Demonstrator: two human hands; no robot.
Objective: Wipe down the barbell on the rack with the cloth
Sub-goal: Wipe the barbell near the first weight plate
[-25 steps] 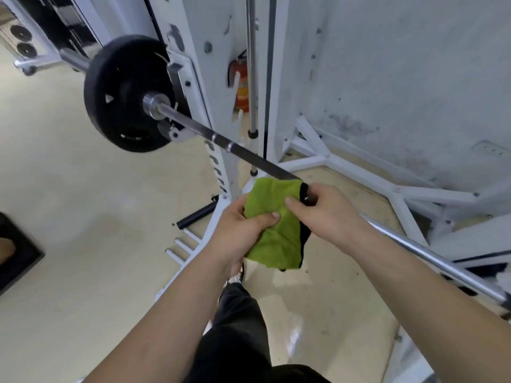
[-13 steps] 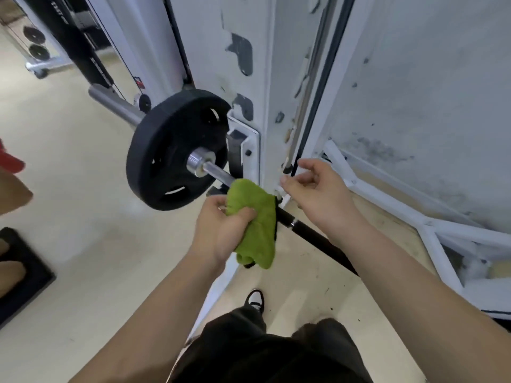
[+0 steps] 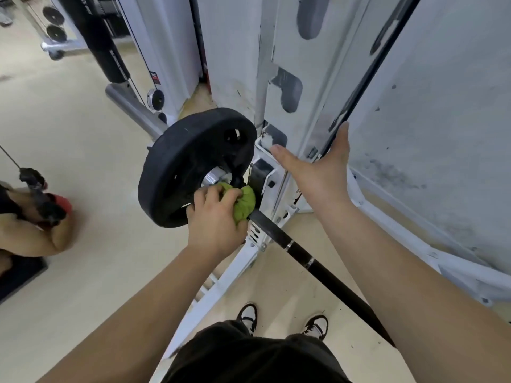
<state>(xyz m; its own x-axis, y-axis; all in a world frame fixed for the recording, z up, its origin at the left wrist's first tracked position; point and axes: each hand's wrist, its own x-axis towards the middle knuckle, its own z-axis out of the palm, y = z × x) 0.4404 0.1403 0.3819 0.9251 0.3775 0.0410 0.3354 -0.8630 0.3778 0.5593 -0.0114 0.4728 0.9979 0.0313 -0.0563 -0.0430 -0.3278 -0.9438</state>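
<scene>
The dark barbell (image 3: 309, 261) runs from lower right up to a black weight plate (image 3: 190, 161) at the white rack (image 3: 282, 150). My left hand (image 3: 215, 219) grips a bunched green cloth (image 3: 244, 201) wrapped round the bar, right against the plate's inner face and the bar's silver collar. My right hand (image 3: 318, 172) is open, fingers spread, resting against the white rack upright beside the bar hook, off the bar and cloth.
A grey wall (image 3: 428, 120) stands close on the right with the rack's white base struts below it. Another person's arm (image 3: 33, 222) with a cable handle is at the left edge. A cable machine (image 3: 110, 51) stands behind. My feet (image 3: 282, 322) are below the bar.
My left hand slid the cloth up the bar to the plate, bunching it tighter. My right hand left the bar and opened against the rack upright. The view moved closer to the plate.
</scene>
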